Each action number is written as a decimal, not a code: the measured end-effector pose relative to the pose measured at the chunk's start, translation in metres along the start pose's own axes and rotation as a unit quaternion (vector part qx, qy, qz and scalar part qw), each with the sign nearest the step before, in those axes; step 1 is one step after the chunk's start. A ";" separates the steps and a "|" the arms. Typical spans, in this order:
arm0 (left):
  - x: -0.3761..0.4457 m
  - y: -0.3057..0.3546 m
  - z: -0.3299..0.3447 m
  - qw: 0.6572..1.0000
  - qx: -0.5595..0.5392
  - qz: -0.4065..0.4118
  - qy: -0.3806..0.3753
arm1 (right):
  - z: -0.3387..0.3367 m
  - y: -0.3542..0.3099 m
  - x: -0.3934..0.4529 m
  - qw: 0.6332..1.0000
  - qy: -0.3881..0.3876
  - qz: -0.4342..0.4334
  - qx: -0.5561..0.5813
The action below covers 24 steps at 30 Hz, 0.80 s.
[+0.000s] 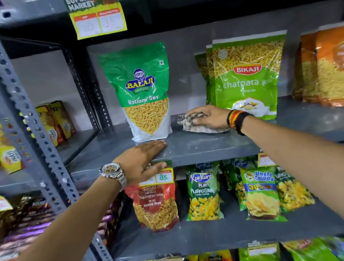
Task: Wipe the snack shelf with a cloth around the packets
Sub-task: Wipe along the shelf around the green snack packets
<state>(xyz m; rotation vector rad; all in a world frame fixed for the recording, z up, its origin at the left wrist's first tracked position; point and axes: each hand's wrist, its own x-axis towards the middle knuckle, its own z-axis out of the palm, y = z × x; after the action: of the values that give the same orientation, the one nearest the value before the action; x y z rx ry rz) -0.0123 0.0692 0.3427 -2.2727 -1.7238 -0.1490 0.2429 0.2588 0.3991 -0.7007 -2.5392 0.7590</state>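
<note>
The grey metal snack shelf (pixel 200 146) runs across the middle of the view. My right hand (pixel 209 116) presses a crumpled grey-white cloth (pixel 190 126) flat on it, in the gap between a green Balaji Ratlami Sev packet (pixel 144 90) on the left and green Bikaji chatpata packets (pixel 246 76) on the right. My left hand (pixel 142 161), with a silver watch on the wrist, grips the shelf's front edge just below the Balaji packet, fingers on top and thumb underneath.
Orange snack packets (pixel 331 69) stand at the shelf's far right. Below hang a red Navratan Mix packet (pixel 156 205), Kurkure Puffcorn (pixel 204 193) and Uncle Chipps (pixel 261 193). A perforated grey upright (pixel 26 117) rises on the left. A yellow price tag (pixel 98 16) hangs from the shelf above.
</note>
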 end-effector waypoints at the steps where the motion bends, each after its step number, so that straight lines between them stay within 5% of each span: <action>1: -0.003 -0.002 -0.001 1.000 -0.002 -0.017 0.003 | 0.001 0.001 0.005 1.000 0.004 0.013 -0.013; 11: -0.018 -0.011 0.007 0.998 -0.011 -0.061 0.019 | 0.031 -0.021 -0.016 0.995 -0.089 -0.011 -0.051; 16: -0.018 -0.011 0.007 0.998 -0.010 -0.053 0.025 | 0.031 -0.018 -0.001 0.999 -0.007 0.002 -0.039; 24: -0.021 -0.009 0.006 0.998 -0.014 -0.061 0.021 | 0.048 -0.043 -0.047 0.996 -0.080 -0.028 -0.035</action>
<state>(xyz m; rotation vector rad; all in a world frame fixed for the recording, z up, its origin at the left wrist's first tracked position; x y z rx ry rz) -0.0269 0.0538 0.3335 -2.1678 -1.8508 -0.2455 0.2419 0.1822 0.3766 -0.6111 -2.7282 0.7384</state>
